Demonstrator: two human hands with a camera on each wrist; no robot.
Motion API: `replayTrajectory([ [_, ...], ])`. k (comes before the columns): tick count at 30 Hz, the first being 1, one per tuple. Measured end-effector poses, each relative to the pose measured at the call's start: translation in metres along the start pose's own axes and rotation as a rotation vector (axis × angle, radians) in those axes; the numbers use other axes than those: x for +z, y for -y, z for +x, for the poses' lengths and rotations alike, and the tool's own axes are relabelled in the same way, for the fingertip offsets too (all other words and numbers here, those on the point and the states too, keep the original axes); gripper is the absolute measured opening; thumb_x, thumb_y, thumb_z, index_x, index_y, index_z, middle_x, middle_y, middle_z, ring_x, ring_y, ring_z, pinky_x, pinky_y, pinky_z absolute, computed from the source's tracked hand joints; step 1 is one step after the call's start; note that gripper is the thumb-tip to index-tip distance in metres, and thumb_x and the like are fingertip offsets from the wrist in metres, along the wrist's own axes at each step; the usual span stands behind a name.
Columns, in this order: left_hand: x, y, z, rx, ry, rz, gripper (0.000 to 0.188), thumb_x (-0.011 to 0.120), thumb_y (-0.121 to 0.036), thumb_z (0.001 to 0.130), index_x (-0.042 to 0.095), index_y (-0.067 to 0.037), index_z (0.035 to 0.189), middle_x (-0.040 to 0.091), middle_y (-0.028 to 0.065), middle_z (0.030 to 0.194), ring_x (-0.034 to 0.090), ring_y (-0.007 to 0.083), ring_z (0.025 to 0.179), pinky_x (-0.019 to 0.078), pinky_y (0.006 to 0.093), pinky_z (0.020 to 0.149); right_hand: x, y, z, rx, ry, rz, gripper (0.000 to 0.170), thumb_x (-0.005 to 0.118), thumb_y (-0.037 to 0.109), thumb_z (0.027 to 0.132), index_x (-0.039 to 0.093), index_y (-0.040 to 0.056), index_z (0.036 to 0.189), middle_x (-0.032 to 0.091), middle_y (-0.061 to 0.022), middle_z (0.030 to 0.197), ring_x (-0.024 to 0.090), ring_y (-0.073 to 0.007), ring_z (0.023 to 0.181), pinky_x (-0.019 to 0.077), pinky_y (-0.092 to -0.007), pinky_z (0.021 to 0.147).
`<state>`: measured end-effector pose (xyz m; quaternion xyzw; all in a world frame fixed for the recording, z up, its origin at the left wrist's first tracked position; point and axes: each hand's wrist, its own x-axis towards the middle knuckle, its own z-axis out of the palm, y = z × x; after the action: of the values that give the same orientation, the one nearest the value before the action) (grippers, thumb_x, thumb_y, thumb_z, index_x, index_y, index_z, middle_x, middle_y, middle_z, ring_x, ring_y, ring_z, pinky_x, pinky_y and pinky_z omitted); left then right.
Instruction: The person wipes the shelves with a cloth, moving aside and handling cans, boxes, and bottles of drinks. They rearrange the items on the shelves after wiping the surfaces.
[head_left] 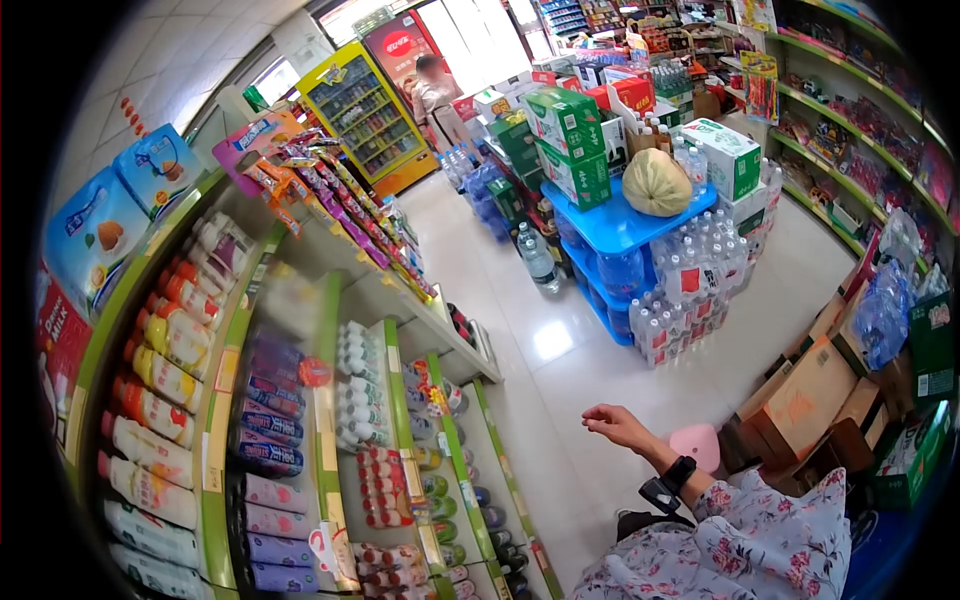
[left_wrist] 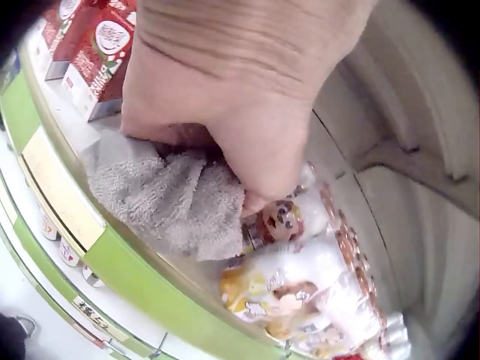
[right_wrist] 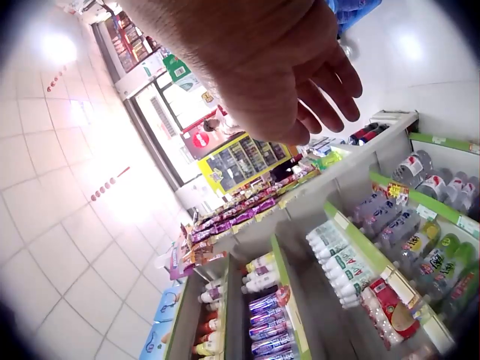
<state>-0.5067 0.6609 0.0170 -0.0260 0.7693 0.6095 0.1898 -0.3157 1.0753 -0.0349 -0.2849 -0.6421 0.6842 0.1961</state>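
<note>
In the left wrist view my left hand [left_wrist: 225, 90] grips a bunched grey cloth [left_wrist: 169, 199], which lies at the front of a shelf against its green edge strip [left_wrist: 146, 277]. Wrapped packs of small bottles [left_wrist: 300, 292] stand on one side of the cloth, and red cartons [left_wrist: 97, 64] on the other. The head view does not show this hand. My right hand [head_left: 618, 428] hangs in the air over the aisle, its fingers relaxed and holding nothing. From the right wrist camera, the same hand appears above the drink shelves, with loosely spread fingers [right_wrist: 337, 86].
Shelves of bottled drinks [head_left: 170, 350] run along the left. A blue stand [head_left: 600, 225] bears a melon [head_left: 656, 184] and boxes, with wrapped water bottles beside it. Cardboard boxes [head_left: 810, 390] sit at the right. A person [head_left: 435, 100] stands near the yellow fridge [head_left: 365, 115].
</note>
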Motion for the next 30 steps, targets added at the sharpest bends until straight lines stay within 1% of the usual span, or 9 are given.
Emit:
replayTrajectory([
  [6, -0.088, 0.051, -0.046, -0.119, -0.139, -0.440, 0.051, 0.052, -0.036, 0.087, 0.050, -0.007, 0.129, 0.053, 0.0124, 0.130, 0.050, 0.0288, 0.117, 0.0372, 0.0472, 0.103, 0.006, -0.004, 0.002, -0.016, 0.027, 0.015, 0.030, 0.061, 0.022, 0.092, 0.060, 0.0012, 0.113, 0.066, -0.0056, 0.103, 0.061, -0.0128, 0.095, 0.0479, -0.0269, 0.083],
  [10, -0.153, 0.110, -0.126, -0.154, -0.182, -0.868, 0.052, 0.052, -0.036, 0.088, 0.049, -0.007, 0.130, 0.052, 0.0122, 0.131, 0.049, 0.0289, 0.119, 0.0366, 0.0477, 0.105, 0.018, 0.009, 0.006, -0.009, 0.142, -0.001, 0.030, 0.062, 0.027, 0.091, 0.063, 0.0060, 0.111, 0.066, -0.0017, 0.101, 0.060, -0.0107, 0.092, 0.0452, -0.0253, 0.079],
  [11, -0.156, 0.122, -0.142, -0.153, -0.179, -0.963, 0.052, 0.052, -0.036, 0.088, 0.049, -0.007, 0.131, 0.052, 0.0122, 0.132, 0.049, 0.0289, 0.119, 0.0364, 0.0478, 0.105, 0.030, 0.011, 0.005, -0.019, 0.159, -0.035, 0.028, 0.059, 0.025, 0.093, 0.062, 0.0036, 0.110, 0.066, -0.0034, 0.096, 0.061, -0.0114, 0.085, 0.0472, -0.0266, 0.076],
  [13, -0.133, 0.118, -0.148, -0.241, -0.275, -1.053, 0.054, 0.059, -0.029, 0.082, 0.049, -0.007, 0.130, 0.053, 0.0123, 0.132, 0.049, 0.0299, 0.120, 0.0365, 0.0486, 0.105, 0.053, 0.023, 0.001, 0.017, 0.261, -0.061, 0.027, 0.057, 0.023, 0.093, 0.062, 0.0049, 0.112, 0.066, -0.0030, 0.103, 0.061, -0.0115, 0.092, 0.0450, -0.0252, 0.079],
  [16, -0.102, 0.110, -0.149, -0.197, -0.211, -1.140, 0.057, 0.057, -0.020, 0.075, 0.049, -0.006, 0.130, 0.053, 0.0108, 0.131, 0.048, 0.0311, 0.122, 0.0335, 0.0504, 0.107, 0.096, 0.044, -0.016, 0.075, 0.454, -0.083, 0.030, 0.057, 0.020, 0.094, 0.058, 0.0012, 0.117, 0.065, -0.0081, 0.109, 0.059, -0.0149, 0.099, 0.0451, -0.0286, 0.087],
  [21, -0.055, 0.064, -0.148, -0.107, -0.062, -1.213, 0.068, 0.052, -0.010, 0.066, 0.047, -0.007, 0.133, 0.053, 0.0104, 0.132, 0.046, 0.0316, 0.125, 0.0296, 0.0501, 0.110, 0.167, 0.030, -0.035, -0.008, 0.959, 0.015, 0.025, 0.057, 0.009, 0.093, 0.057, 0.0020, 0.117, 0.061, -0.0067, 0.112, 0.057, -0.0139, 0.104, 0.0461, -0.0284, 0.092],
  [23, -0.047, 0.060, -0.145, -0.058, 0.022, -1.173, 0.072, 0.052, -0.008, 0.063, 0.046, -0.006, 0.134, 0.052, 0.0100, 0.133, 0.045, 0.0313, 0.126, 0.0285, 0.0504, 0.110, 0.194, 0.044, -0.053, 0.043, 1.126, -0.011, 0.028, 0.059, 0.011, 0.093, 0.055, 0.0032, 0.119, 0.061, -0.0057, 0.114, 0.058, -0.0144, 0.106, 0.0463, -0.0299, 0.092],
  [25, -0.039, 0.048, -0.148, -0.005, 0.093, -1.160, 0.076, 0.054, -0.004, 0.060, 0.043, -0.004, 0.136, 0.049, 0.0104, 0.135, 0.044, 0.0293, 0.127, 0.0280, 0.0481, 0.111, 0.214, 0.042, -0.068, -0.056, 1.288, -0.042, 0.036, 0.065, 0.019, 0.090, 0.054, 0.0039, 0.120, 0.062, -0.0068, 0.112, 0.059, -0.0149, 0.104, 0.0460, -0.0297, 0.091],
  [30, -0.027, 0.017, -0.138, 0.001, 0.056, -0.587, 0.073, 0.052, 0.007, 0.066, 0.037, 0.002, 0.138, 0.049, 0.0129, 0.132, 0.045, 0.0225, 0.125, 0.0331, 0.0340, 0.106, 0.253, 0.039, -0.103, -0.060, 1.268, -0.011, 0.022, 0.066, 0.017, 0.087, 0.059, 0.0035, 0.103, 0.064, -0.0038, 0.092, 0.059, -0.0111, 0.085, 0.0470, -0.0268, 0.080],
])
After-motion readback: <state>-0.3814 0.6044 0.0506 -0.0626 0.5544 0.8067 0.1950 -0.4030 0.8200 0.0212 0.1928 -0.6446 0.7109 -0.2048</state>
